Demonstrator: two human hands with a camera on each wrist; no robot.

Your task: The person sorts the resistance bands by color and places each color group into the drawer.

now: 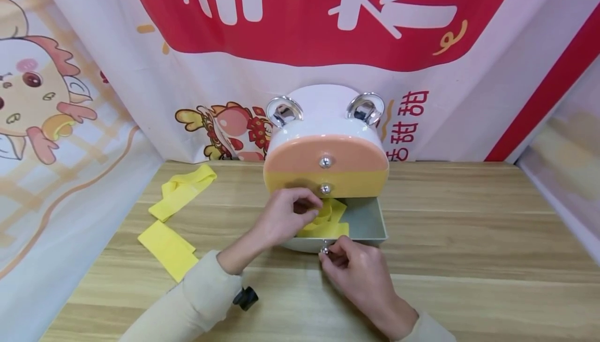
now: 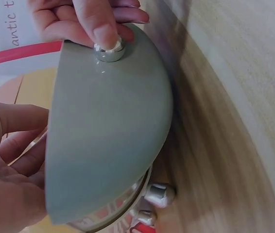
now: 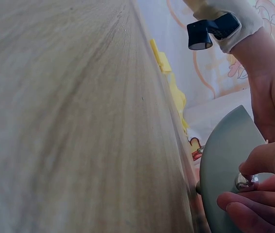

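Observation:
A rounded cabinet (image 1: pixel 326 149) with orange and yellow drawer fronts has its grey-green bottom drawer (image 1: pixel 370 222) pulled out. Yellow strips of soft, fabric-like material (image 1: pixel 323 230) lie folded and looped inside. My left hand (image 1: pixel 286 217) reaches over the drawer's left side, its fingers bent and its fingertips at the strips. Whether they pinch one is not clear; in the left wrist view the drawer front hides the tips. With thumb and fingers, my right hand (image 1: pixel 361 274) pinches the silver drawer knob (image 2: pixel 109 51).
Left on the wooden table (image 1: pixel 469 238) lie a yellow looped strip (image 1: pixel 183 191) and a folded yellow piece (image 1: pixel 167 248). Silver ear-like rings (image 1: pixel 365 109) top the cabinet. A printed curtain (image 1: pixel 300 40) stands behind. A black wrist device (image 3: pixel 213 31) is on my left sleeve.

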